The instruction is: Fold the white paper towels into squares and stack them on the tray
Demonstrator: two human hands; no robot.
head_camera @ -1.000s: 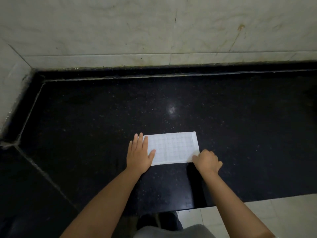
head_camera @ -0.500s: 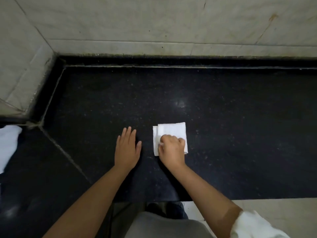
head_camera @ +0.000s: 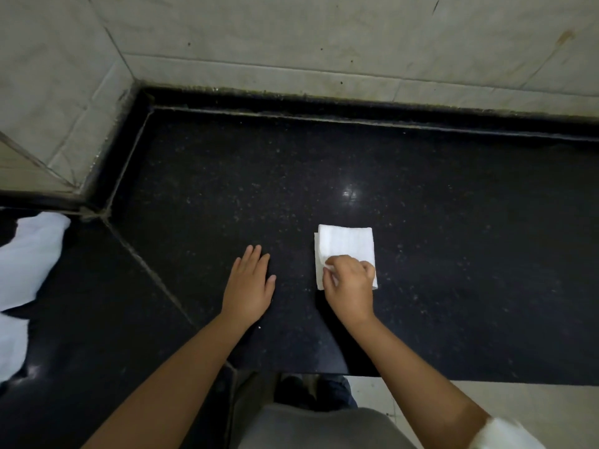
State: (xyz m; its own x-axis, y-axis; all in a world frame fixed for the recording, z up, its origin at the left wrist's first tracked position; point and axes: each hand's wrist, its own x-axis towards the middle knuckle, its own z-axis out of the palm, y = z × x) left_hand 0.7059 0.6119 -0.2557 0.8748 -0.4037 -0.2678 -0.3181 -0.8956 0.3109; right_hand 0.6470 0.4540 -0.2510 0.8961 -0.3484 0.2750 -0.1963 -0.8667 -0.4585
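Observation:
A white paper towel, folded into a rough square, lies on the black speckled counter. My right hand covers its near half, fingers curled, pinching the towel's near left edge. My left hand lies flat on the counter a short way left of the towel, fingers straight, touching no paper. No tray is in view.
More white paper towels lie loosely at the far left edge of the counter. Pale tiled walls close the back and left corner. The counter's front edge runs just below my forearms, with floor tiles beyond.
The towel went from a long rectangle to a folded square under my right hand. My left hand came off the paper onto the bare counter. The view shifted left, showing the loose towels.

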